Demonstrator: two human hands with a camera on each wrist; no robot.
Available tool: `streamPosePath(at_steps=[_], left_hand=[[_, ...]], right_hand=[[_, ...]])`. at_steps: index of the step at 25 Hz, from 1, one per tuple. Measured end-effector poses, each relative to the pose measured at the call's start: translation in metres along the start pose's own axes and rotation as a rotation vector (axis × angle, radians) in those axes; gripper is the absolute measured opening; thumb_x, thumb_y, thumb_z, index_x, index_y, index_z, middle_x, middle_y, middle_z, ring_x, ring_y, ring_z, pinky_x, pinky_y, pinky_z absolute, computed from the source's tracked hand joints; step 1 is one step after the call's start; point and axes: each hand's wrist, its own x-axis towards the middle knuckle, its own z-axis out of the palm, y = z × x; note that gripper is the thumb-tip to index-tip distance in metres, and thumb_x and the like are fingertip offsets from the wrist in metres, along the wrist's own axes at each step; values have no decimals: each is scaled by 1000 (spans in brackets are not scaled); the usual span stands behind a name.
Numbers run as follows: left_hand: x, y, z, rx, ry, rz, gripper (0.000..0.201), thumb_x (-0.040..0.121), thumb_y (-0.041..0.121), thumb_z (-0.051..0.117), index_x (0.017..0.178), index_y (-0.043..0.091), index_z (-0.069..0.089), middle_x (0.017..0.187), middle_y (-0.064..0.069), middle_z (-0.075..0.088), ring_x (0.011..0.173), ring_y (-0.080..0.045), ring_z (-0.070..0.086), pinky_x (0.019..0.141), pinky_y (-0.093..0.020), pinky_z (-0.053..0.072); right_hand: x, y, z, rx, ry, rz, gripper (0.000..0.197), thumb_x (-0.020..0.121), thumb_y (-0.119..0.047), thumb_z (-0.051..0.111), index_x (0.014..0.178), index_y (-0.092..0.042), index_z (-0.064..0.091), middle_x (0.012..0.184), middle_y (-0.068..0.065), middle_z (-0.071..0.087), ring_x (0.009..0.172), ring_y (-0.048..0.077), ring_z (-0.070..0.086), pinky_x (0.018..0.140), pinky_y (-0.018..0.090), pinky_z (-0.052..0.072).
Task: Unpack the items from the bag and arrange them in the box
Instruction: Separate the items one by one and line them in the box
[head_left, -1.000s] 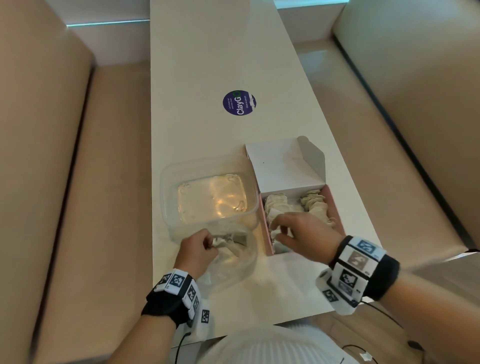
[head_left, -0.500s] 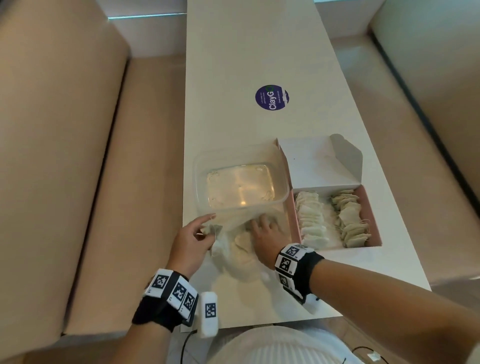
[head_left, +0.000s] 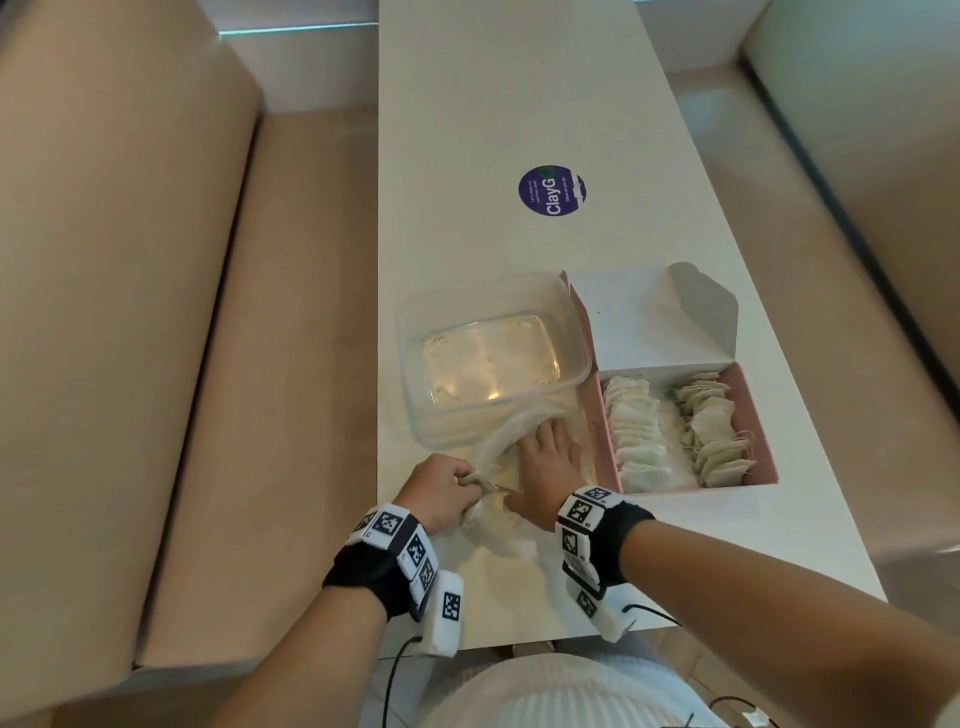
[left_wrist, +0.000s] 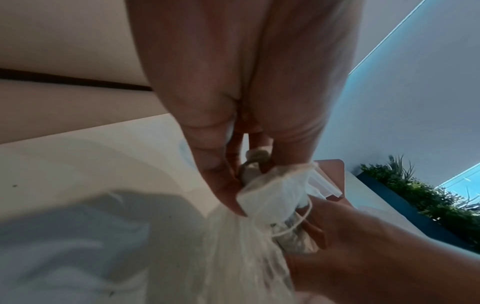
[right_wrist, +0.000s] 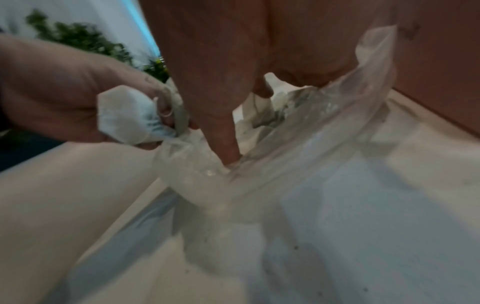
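Note:
A clear plastic bag (head_left: 493, 525) lies on the white table in front of the clear tub. My left hand (head_left: 441, 488) grips the bag's bunched mouth together with a white tea bag (left_wrist: 272, 191), which also shows as the tea bag (right_wrist: 124, 117) in the right wrist view. My right hand (head_left: 548, 454) is inside the plastic bag (right_wrist: 311, 131), fingers stretched flat toward loose tea bags (right_wrist: 259, 111); its fingertips are hidden. To the right stands the pink box (head_left: 761, 431), lid open, with two rows of tea bags (head_left: 636, 431).
An empty clear plastic tub (head_left: 493, 364) stands just beyond the bag, touching the box's left side. The box's white lid (head_left: 654, 322) lies open at the back. A purple sticker (head_left: 551, 191) is farther up the table. Beige benches flank the table.
My right hand left the box, moved left to the bag and has reached farther into it. The left hand has closed tighter on the bag's mouth.

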Motion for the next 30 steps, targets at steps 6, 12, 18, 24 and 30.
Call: streamPosePath(at_steps=[6, 12, 18, 24, 30], left_hand=[[-7, 5, 11, -9, -78, 32, 21, 80, 10, 62, 62, 20, 67, 59, 4, 58, 56, -9, 49, 57, -22, 39], [-7, 7, 12, -49, -56, 30, 25, 81, 9, 62, 60, 23, 66, 50, 12, 53, 46, -1, 44, 52, -19, 36], [0, -13, 8, -87, 84, -49, 19, 81, 13, 60, 82, -5, 66, 63, -4, 54, 58, -15, 45, 59, -25, 36], [0, -19, 0, -124, 124, -76, 15, 83, 10, 58, 82, 2, 71, 67, -4, 65, 57, -13, 50, 56, -22, 37], [-11, -4, -15, -245, 331, 8, 15, 85, 10, 63, 81, 23, 69, 81, 9, 67, 74, -12, 61, 69, -26, 47]], right_hand=[[22, -2, -2, 37, -66, 175, 108, 75, -54, 59, 147, -4, -4, 155, 22, -2, 143, 36, -2, 118, 46, 1], [23, -6, 1, -119, -40, 20, 67, 86, -39, 50, 144, -16, 23, 148, 22, 15, 134, 41, 18, 106, 50, 29], [19, 3, -9, -28, -110, -186, 40, 88, -14, 52, 128, -15, 46, 127, 16, 39, 112, 35, 46, 91, 37, 40], [1, 25, -47, 578, -31, -87, 21, 73, -15, 72, 90, -15, 60, 90, 4, 63, 85, 21, 61, 70, 27, 50], [-12, 28, -74, 1575, -200, -8, 27, 80, 7, 63, 105, 2, 54, 82, 13, 58, 65, 19, 60, 55, 26, 53]])
